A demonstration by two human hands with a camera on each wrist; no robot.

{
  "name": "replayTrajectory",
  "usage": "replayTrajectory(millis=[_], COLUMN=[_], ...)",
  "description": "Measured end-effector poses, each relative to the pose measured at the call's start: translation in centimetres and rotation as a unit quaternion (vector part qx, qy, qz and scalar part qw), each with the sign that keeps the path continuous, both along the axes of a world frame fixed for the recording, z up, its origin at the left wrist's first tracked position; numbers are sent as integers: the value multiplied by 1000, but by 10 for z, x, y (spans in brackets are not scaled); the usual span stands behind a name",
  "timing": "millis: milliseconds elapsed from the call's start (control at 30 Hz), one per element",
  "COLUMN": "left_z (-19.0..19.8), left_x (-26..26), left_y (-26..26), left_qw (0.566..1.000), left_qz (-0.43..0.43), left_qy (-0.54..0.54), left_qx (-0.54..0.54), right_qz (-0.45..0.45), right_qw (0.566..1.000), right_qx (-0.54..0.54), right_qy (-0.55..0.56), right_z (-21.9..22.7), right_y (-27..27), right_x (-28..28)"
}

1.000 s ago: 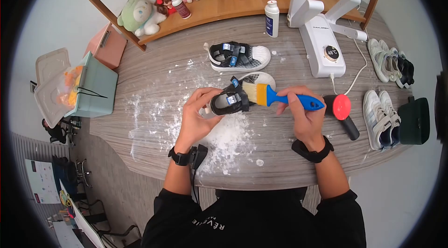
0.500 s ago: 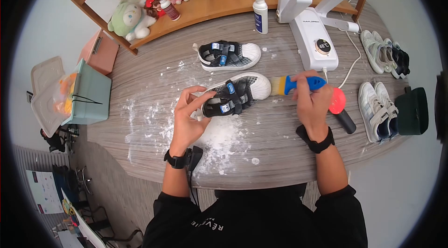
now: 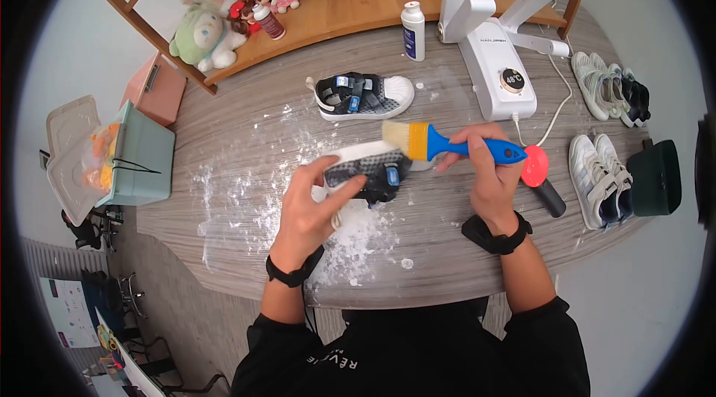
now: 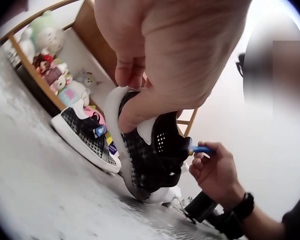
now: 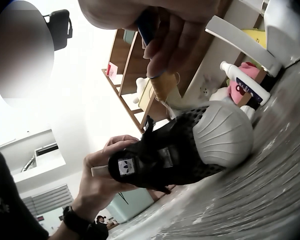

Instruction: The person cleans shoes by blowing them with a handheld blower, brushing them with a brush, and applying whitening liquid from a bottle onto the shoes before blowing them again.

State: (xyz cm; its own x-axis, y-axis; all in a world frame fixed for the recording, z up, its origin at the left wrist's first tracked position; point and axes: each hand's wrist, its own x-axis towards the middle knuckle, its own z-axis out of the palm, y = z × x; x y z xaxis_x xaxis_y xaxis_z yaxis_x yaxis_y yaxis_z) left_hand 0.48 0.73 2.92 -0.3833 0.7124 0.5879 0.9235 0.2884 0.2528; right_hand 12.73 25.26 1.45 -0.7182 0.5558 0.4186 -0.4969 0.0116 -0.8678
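Observation:
My left hand (image 3: 302,207) grips a black and white child's sneaker (image 5: 172,150) by its heel end, thumb on one side and fingers on the other. The sneaker is tipped onto its side, its white sole edge facing up and away in the head view. My right hand (image 3: 488,173) holds a paintbrush (image 3: 447,145) by its blue handle. The pale bristles lie against the sole edge near the middle of the shoe. Behind it, the matching sneaker (image 3: 362,96) stands upright on the table. White powder (image 3: 354,236) is scattered under and around the held shoe.
A white shoe dryer (image 3: 496,72) reading 48°C stands at the back right, with a white bottle (image 3: 413,33) beside it. A red and black tool (image 3: 538,173) lies near my right hand. More shoes (image 3: 600,180) line the right edge. A teal bin (image 3: 145,154) stands left.
My left hand has rolled the sneaker from upright onto its side. The brush went off to the right of the toe, then came back left onto the sole edge.

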Motion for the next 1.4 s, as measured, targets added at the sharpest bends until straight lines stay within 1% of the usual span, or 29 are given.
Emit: replayTrajectory(millis=[33, 67, 100, 133, 233, 267, 333, 400, 467, 533, 567, 633, 667, 733, 767, 833, 967, 1000, 1067, 1100, 1167, 1200, 1267, 1333, 1400], left_z=[4, 7, 10, 10, 8, 9, 11, 11, 9, 5, 3, 2, 2, 2, 0, -4, -6, -6, -7, -7, -7, -7, -7, -8, -10], left_x=[3, 7, 9, 12, 15, 16, 18, 18, 20, 18, 16, 12, 10, 7, 6, 4, 3, 2, -1, -2, -3, -3, -3, -5, -9], left_y=[1, 1, 2, 1, 0, 1, 3, 4, 3, 2, 1, 1, 0, -1, -2, -2, -3, -3, -4, -4, -4, -5, -5, -5, -5], left_qw=[999, 996, 994, 994, 990, 990, 990, 991, 995, 995, 994, 994, 995, 995, 996, 997, 997, 997, 999, 999, 999, 999, 997, 996, 995], left_qz=[-21, -41, -48, -45, -67, -65, -72, -73, -56, -47, -39, -33, -27, -22, -14, -11, -4, -7, 19, 15, 23, 18, 29, 30, 31], left_qy=[34, 68, 87, 85, 109, 110, 110, 106, 73, 80, 91, 91, 91, 85, 75, 66, 57, 58, 31, 32, -8, -8, -55, -74, -90], left_qx=[-15, -32, -40, -41, -56, -56, -44, -40, -43, -45, -45, -44, -42, -45, -47, -44, -45, -45, -38, -38, -30, -33, -41, -34, -25], right_qz=[30, 33, 57, 81, 113, 115, 164, 167, 167, 138, 137, 72, 71, 6, 4, -37, -74, -83, -96, -107, -122, -131, -143, -157, -157], right_qw=[999, 999, 998, 996, 992, 991, 985, 984, 984, 988, 988, 995, 995, 998, 998, 997, 995, 994, 993, 992, 989, 988, 986, 979, 976], right_qx=[-23, -22, -32, -42, -62, -62, -59, -55, -54, -59, -60, -63, -63, -55, -55, -53, -54, -44, -34, -23, -14, -7, -2, 42, 48], right_qy=[4, 4, 7, 10, 16, 17, 16, 1, -18, -42, -43, -25, -24, -38, -38, -47, -46, -51, -54, -67, -80, -82, -86, -125, -140], right_z=[0, 0, 2, 3, 8, 8, 9, 12, 12, 7, 5, 3, 2, 1, 1, 2, 6, 5, 2, 0, -2, -2, -3, -1, -3], right_y=[-1, -3, -6, -8, -14, -15, -16, -22, -23, -20, -17, -9, -4, 7, 11, 18, 23, 25, 29, 30, 30, 28, 27, 26, 26], right_x=[0, 1, 3, 3, 5, 5, 7, 7, 7, 5, 4, 1, 0, -2, -2, -3, -2, -2, -2, -3, -4, -6, -6, -4, -5])
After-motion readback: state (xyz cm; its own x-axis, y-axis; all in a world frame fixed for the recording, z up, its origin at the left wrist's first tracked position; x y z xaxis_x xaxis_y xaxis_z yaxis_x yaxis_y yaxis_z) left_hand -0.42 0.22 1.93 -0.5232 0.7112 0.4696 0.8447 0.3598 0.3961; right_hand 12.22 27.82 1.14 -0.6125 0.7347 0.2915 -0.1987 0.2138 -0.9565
